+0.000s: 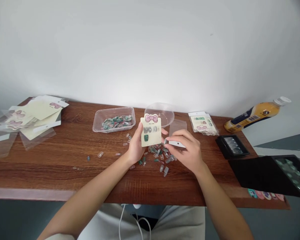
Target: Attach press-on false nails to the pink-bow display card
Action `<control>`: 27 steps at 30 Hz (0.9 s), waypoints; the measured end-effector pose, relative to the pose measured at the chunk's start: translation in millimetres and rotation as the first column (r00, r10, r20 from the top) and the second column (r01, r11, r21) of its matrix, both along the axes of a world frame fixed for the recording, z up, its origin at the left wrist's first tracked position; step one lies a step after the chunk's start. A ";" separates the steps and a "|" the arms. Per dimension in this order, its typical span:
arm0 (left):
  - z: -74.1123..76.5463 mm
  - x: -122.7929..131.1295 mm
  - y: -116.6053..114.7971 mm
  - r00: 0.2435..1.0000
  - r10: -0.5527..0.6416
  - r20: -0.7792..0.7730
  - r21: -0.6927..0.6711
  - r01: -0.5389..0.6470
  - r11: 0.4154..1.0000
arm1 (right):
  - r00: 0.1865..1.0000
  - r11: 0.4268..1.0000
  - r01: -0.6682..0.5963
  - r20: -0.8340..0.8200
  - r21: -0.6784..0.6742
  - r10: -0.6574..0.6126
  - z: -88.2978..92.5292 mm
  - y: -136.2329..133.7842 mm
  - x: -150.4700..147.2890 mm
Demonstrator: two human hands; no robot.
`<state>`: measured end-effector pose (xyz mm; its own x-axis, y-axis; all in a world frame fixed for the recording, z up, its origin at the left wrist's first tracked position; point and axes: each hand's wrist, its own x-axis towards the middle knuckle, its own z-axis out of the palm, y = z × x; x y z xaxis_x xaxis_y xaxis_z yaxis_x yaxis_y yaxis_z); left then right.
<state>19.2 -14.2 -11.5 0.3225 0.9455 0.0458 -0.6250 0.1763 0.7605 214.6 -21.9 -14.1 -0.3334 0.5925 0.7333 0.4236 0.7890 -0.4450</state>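
My left hand [137, 145] grips a cream display card [153, 137] with a pink bow at its top, held up above the table. A row of grey press-on nails is stuck across the card, with one green nail [146, 137] below at the left. Just right of the card, my right hand [186, 148] pinches a single grey press-on nail [166, 141] between thumb and fingers. Loose nails [162, 155] in grey, green and clear lie scattered on the wood beneath both hands.
A clear plastic tub [97, 123] holds many nails; a round clear lid [168, 115] leans behind the card. Cards and plastic sleeves [43, 106] pile up at left. At right are packed cards [202, 124], a yellow bottle [258, 115] and black boxes [255, 170].
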 end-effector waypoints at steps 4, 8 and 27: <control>-12.3 7.1 -5.4 0.999 -0.024 0.029 -0.103 0.027 0.994 | 0.998 0.997 -0.060 0.000 0.040 0.060 -6.3 -6.5 -13.8; -17.9 13.2 -9.0 0.998 -0.027 0.052 -0.151 0.034 0.988 | 0.999 0.998 -0.048 0.010 0.040 0.047 -8.4 -8.2 -17.7; -17.1 17.8 -13.3 0.999 -0.020 0.024 -0.164 0.024 0.986 | 1.000 0.999 -0.015 0.021 0.047 0.014 -7.5 -9.1 -19.3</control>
<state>37.0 -27.5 -28.6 0.3441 0.9333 -0.1021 -0.6362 0.3118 0.7057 195.3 -31.0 -21.6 -0.3575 0.5526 0.7528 0.4205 0.8150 -0.3986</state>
